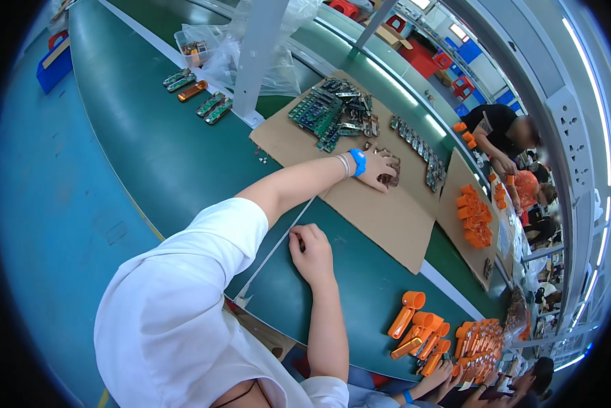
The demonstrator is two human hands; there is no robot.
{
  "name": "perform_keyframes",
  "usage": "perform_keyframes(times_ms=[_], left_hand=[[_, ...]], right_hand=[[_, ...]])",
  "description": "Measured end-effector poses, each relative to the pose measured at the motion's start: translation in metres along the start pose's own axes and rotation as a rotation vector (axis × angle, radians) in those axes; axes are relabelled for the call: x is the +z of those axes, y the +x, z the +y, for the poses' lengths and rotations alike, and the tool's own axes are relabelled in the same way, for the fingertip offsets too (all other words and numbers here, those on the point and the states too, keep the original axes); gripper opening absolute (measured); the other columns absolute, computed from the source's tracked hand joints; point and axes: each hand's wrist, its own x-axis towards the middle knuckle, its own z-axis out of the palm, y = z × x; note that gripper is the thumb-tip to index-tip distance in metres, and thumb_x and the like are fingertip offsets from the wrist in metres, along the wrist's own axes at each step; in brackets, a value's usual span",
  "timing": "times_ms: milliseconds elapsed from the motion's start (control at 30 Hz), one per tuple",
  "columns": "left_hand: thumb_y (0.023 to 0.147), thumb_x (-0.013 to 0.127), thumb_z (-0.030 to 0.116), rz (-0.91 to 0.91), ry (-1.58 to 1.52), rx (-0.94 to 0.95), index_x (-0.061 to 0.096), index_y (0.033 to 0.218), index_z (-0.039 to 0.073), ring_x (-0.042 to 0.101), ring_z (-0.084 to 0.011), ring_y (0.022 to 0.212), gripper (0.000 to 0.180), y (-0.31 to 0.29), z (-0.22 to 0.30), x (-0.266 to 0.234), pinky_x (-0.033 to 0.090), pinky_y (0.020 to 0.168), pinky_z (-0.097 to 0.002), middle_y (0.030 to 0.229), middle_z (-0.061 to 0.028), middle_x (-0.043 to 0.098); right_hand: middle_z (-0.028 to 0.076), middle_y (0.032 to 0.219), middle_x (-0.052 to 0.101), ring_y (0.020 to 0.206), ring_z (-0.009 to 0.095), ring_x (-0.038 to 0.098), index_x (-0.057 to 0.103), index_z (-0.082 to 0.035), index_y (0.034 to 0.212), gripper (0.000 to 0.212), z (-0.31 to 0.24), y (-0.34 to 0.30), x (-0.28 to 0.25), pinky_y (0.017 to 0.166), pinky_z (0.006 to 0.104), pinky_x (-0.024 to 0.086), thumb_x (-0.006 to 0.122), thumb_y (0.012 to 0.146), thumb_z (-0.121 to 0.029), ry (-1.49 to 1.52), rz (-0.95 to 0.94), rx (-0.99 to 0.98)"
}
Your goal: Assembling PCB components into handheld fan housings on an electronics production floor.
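My left hand, with a blue wristband at the wrist, reaches over a cardboard sheet. Its fingers are spread and bent over a few small brownish, glossy pieces, touching them. Just beyond it lies a heap of green circuit boards, with more boards and metallic parts piled beside it. My right hand rests curled on the green tabletop near the front edge. A dark bit shows between its fingers, too small to name.
A row of narrow boards lies on the cardboard's far side. Orange cup-shaped housings are heaped on another sheet; orange handled housings stand at lower right. A metal post rises by a plastic bin. Co-workers sit at right.
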Motion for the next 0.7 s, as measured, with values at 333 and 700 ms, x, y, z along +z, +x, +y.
perform_keyframes(times_ms=[333, 700], left_hand=[[0.095, 0.035, 0.048, 0.091, -0.244, -0.129, 0.057, 0.124, 0.008, 0.028, -0.0409, 0.135, 0.054, 0.041, -0.018, 0.005, 0.017, 0.107, -0.0633, 0.141, -0.0224, 0.037], [0.099, 0.025, 0.041, -0.029, 0.137, -0.404, 0.055, 0.129, 0.02, 0.041, -0.0438, 0.124, 0.048, 0.054, -0.037, 0.007, 0.022, 0.107, -0.0583, 0.125, -0.0202, 0.053]], right_hand=[[0.01, 0.083, 0.06, 0.075, 0.029, 0.058, 0.063, -0.005, 0.085, 0.007, 0.003, 0.002, -0.002, 0.068, 0.0368, 0.048, 0.064, 0.078, -0.004, -0.006, -0.011, 0.023], [0.01, 0.081, 0.059, 0.074, 0.029, 0.058, 0.062, -0.005, 0.083, 0.006, 0.005, 0.003, -0.003, 0.068, 0.0365, 0.048, 0.064, 0.077, -0.004, 0.05, -0.021, 0.035]])
